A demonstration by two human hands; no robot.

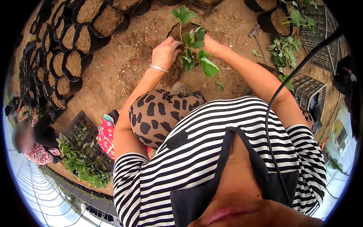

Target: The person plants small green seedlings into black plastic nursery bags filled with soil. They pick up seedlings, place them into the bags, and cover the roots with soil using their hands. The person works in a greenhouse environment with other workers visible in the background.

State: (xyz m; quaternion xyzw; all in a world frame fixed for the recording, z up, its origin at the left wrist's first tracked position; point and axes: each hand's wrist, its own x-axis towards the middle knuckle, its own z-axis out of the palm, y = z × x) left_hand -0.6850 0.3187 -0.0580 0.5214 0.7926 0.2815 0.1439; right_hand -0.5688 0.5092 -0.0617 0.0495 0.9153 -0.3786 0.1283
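A leafy green seedling [183,17], which looks like a strawberry plant, stands in a black grow bag [195,26] with soil on the ground before me. My left hand [166,51], with a bracelet at the wrist, is at the bag's near left side, its fingers bent towards the plant's base. My right hand [209,45] reaches in from the right. Leaves [195,39] cover most of its fingers, so I cannot see what they grip. The base of the stem is also hidden between the hands.
Many soil-filled black grow bags [74,63] stand in rows at left. At right are another bag [280,22], loose seedlings [283,51] and plastic crates [307,85]. A crate of seedlings [88,159] lies lower left, near another person [42,153]. A black cable [268,113] crosses the view.
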